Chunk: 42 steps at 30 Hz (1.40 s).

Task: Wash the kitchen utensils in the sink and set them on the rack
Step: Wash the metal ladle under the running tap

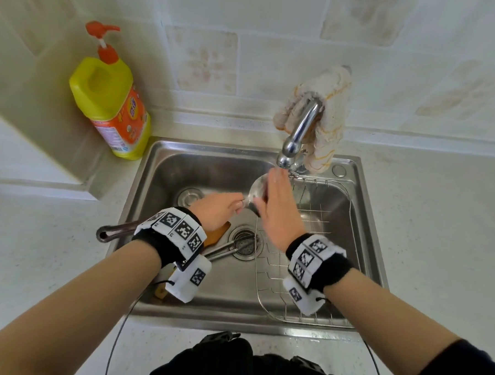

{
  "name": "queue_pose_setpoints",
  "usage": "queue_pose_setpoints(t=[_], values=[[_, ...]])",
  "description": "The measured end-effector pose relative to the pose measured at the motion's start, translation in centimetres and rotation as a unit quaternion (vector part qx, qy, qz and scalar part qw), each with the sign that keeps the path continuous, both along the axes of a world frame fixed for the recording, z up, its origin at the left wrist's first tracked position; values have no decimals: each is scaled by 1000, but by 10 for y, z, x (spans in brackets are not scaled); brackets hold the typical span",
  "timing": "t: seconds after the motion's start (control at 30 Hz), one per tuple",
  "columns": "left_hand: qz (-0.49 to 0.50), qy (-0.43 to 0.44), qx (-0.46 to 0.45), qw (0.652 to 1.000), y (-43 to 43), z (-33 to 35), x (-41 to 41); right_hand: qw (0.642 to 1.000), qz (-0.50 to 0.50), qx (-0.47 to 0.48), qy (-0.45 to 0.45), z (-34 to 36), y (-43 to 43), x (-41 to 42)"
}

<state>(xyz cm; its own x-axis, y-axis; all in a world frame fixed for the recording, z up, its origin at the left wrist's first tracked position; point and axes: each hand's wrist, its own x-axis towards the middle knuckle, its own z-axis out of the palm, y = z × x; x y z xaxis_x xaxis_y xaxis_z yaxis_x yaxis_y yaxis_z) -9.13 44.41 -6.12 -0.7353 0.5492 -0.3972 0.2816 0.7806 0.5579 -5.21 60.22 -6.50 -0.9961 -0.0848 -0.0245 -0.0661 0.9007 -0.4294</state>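
My left hand [217, 210] grips the handle of a metal ladle; its round bowl [257, 190] sits under the faucet spout [289, 153]. My right hand [279, 208] lies flat against the ladle bowl with fingers stretched toward the spout. The dark end of a long handle [111, 233] sticks out over the sink's left rim from behind my left wrist. A wooden utensil [214, 235] and a metal utensil [226, 248] lie on the sink floor near the drain [245, 242]. The wire rack [273, 272] fills the sink's right half and looks bare.
The steel sink [164, 163] is set in a pale speckled counter. A yellow detergent bottle with an orange pump [113, 102] stands at the back left corner. A cloth [328, 111] hangs over the faucet. A tiled wall runs behind.
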Motion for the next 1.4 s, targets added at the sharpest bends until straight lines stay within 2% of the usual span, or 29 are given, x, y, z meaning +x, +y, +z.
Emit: queue_pose_setpoints(t=[0.03, 0.1, 0.13, 0.23, 0.27, 0.37, 0.4, 0.43, 0.5, 0.57, 0.63, 0.7, 0.77, 0.8, 0.83, 1.07, 1.2, 1.3, 1.37, 1.4], values=[[-1, -12, 21, 1000, 4, 1, 1, 995, 52, 81, 4, -2, -6, 9], [6, -31, 54, 998, 9, 1, -1, 985, 104, 139, 9, -7, -5, 11], [12, -44, 67, 997, 10, 1, -1, 987, 91, 135, 7, -6, -1, 8], [3, -59, 55, 997, 11, 1, 0, 995, -57, 47, -59, -5, 13, 0], [-11, -59, 42, 997, 11, 0, 1, 996, -68, 42, -49, -5, 10, 6], [-54, -48, 16, 997, 13, 0, 6, 989, 73, 131, 20, -14, -3, 33], [-63, -44, 16, 997, 14, 0, 7, 988, 86, 128, 24, -14, 0, 34], [-64, -39, 15, 997, 15, 0, 7, 993, 51, 102, 20, -13, 4, 33], [-56, -24, 9, 998, 14, 0, 9, 994, -98, -52, -2, -7, 12, 30], [-43, -6, 6, 999, 14, 0, 9, 946, -240, -211, -59, -1, 15, 30], [-34, 14, 0, 999, 14, -2, 10, 892, -323, -285, -139, -6, 15, 30], [-24, 44, -11, 999, 16, -8, 10, 840, -362, -358, -188, -12, 16, 29], [3, 72, -19, 997, 21, -11, 9, 766, -380, -479, -199, -13, 21, 26], [14, 78, -17, 997, 23, -12, 8, 739, -380, -520, -196, -11, 24, 25], [18, 82, -13, 996, 27, -12, 9, 728, -370, -543, -196, -7, 29, 24], [36, 123, 5, 992, 48, -2, 15, 740, -332, -556, -183, -2, 54, 17], [59, 142, -76, 985, 13, -11, 10, 745, -297, -569, -180, -1, 52, 15], [185, 191, -178, 947, -18, -12, 12, 754, -269, -570, -185, 4, 44, 7], [284, 189, -151, 928, -31, -1, 18, 764, -244, -566, -190, 8, 35, 0], [332, 167, -105, 923, -34, 2, 19, 770, -232, -563, -191, 11, 30, -2]])
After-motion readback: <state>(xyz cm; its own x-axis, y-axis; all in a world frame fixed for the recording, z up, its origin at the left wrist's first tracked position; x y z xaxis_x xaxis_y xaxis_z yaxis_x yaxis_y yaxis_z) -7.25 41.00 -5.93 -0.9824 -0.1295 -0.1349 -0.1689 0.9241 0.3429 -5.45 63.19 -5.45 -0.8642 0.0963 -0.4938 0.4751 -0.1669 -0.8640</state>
